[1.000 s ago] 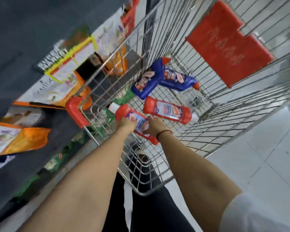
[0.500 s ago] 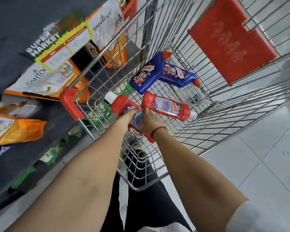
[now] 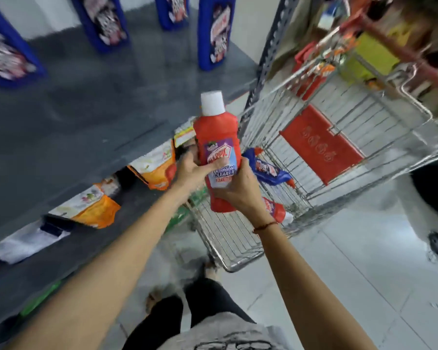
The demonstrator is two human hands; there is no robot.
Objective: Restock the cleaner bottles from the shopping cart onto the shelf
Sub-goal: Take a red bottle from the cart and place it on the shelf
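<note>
A red cleaner bottle [image 3: 216,137] with a white cap is held upright above the near corner of the wire shopping cart [image 3: 240,246]. My left hand [image 3: 191,170] grips its left side and my right hand [image 3: 238,188] wraps its lower right. Inside the cart lie a blue bottle [image 3: 267,169] and another red bottle [image 3: 276,210], partly hidden by my right wrist. The dark grey shelf [image 3: 91,109] stretches to the left, with several blue bottles [image 3: 216,31] standing along its back.
Orange and white pouches [image 3: 96,208] sit on the shelf below the grey one. A red flap [image 3: 319,145] hangs on the cart's far wall. More goods fill shelves at top right. White tiled floor [image 3: 364,274] lies to the right.
Both hands lifted the red bottle out of the cart and turned it upright. The view swung up, bringing the grey shelf top and the blue bottles into sight.
</note>
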